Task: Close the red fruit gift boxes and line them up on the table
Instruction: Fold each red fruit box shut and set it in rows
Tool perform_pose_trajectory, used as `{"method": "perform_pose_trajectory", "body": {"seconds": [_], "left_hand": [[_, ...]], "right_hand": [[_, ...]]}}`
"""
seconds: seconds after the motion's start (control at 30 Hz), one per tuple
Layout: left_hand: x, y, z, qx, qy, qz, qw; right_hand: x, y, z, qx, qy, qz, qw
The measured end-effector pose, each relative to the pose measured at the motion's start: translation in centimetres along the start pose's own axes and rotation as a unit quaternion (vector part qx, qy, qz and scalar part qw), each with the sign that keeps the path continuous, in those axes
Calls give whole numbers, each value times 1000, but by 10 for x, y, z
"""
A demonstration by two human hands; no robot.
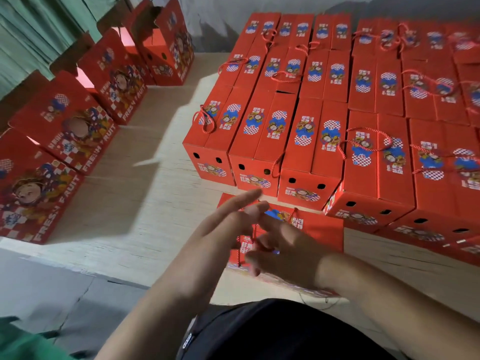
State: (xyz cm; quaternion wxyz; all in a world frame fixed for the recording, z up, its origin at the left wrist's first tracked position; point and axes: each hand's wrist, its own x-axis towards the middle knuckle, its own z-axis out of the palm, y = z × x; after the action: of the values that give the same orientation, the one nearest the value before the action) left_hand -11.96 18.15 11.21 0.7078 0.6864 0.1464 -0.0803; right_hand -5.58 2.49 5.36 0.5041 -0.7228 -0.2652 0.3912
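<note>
Both bare forearms reach up from the lower frame and meet at centre. The left hand (228, 222) has straight, spread fingers; the right hand (283, 245) lies beside it, fingers loosely bent.

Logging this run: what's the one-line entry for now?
left hand: open | right hand: over flat box | closed boxes: lined up

Closed boxes (337, 105) stacked rt on table (145, 193), open boxes (78, 120) lined left, flat box (319, 229) under hands

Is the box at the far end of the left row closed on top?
No, the farthest box in the left row stands with its top flaps up and open, showing the brown inner side of the cardboard.
</note>
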Motion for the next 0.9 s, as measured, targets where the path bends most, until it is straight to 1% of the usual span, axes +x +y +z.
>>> {"method": "perform_pose_trajectory", "body": {"seconds": [0.03,0.07,0.1,0.17,0.2,0.23,0.27,0.3,0.33,0.37,0.4,0.43,0.47,0.5,0.53,0.57,0.6,0.63,0.7,0.73,0.77,0.8,0.83,0.87,0.9], "left_hand": [[1,3,-2,67,-21,32,997],[2,4,-5,102,-37,63,992],[4,7,-8,103,-47,76,991],[8,14,-14,111,-53,111,986],[11,15,-18,171,-36,146,974],[14,15,-21,257,-10,178,950],[15,14,-23,337,23,201,920],[16,13,-25,395,66,220,889],[17,11,-28,417,110,234,871],[16,9,-32,398,154,243,871],[17,2,-38,354,204,251,877],[17,-6,-45,299,255,251,885],[16,-16,-52,241,297,232,894],[14,-27,-56,179,323,191,909],[11,-39,-57,107,334,137,927],[7,-52,-53,33,329,73,941],[3,-67,-48,-26,323,16,946],[0,-81,-40,-68,316,-25,946],[-4,-106,-28,-119,286,-82,947],[-5,-115,-23,-128,254,-100,953],[-6,-122,-19,-140,203,-110,963],[-6,-127,-15,-152,149,-112,971],[-5,-131,-14,-152,116,-107,976],[-4,-134,-16,-141,116,-96,978],[-2,-137,-20,-122,140,-85,979]], "right_hand": [[4,-8,-1,4,32,-13,999],[8,-14,-2,-17,68,-20,997],[12,-21,-5,-62,97,-33,993],[18,-31,-14,-202,133,-44,969],[21,-35,-19,-254,137,-31,957],[23,-39,-23,-281,131,-17,951],[24,-42,-25,-277,115,-7,954],[25,-43,-24,-235,97,8,967],[26,-44,-23,-145,87,26,985],[28,-45,-23,-29,94,46,994],[29,-46,-24,72,119,62,988],[30,-48,-27,139,150,70,976],[31,-51,-30,173,171,72,967],[32,-56,-31,191,175,67,964],[33,-63,-30,194,165,54,965],[33,-72,-27,194,150,37,969],[33,-81,-22,186,135,13,973],[33,-90,-16,177,126,-12,976],[36,-102,-5,148,126,-48,980],[39,-105,-2,128,126,-50,982],[42,-107,0,105,124,-41,986],[47,-110,2,87,121,-30,988],[52,-112,3,75,119,-24,990],[58,-113,5,71,113,-23,991],[63,-115,8,69,104,-20,992]]}}
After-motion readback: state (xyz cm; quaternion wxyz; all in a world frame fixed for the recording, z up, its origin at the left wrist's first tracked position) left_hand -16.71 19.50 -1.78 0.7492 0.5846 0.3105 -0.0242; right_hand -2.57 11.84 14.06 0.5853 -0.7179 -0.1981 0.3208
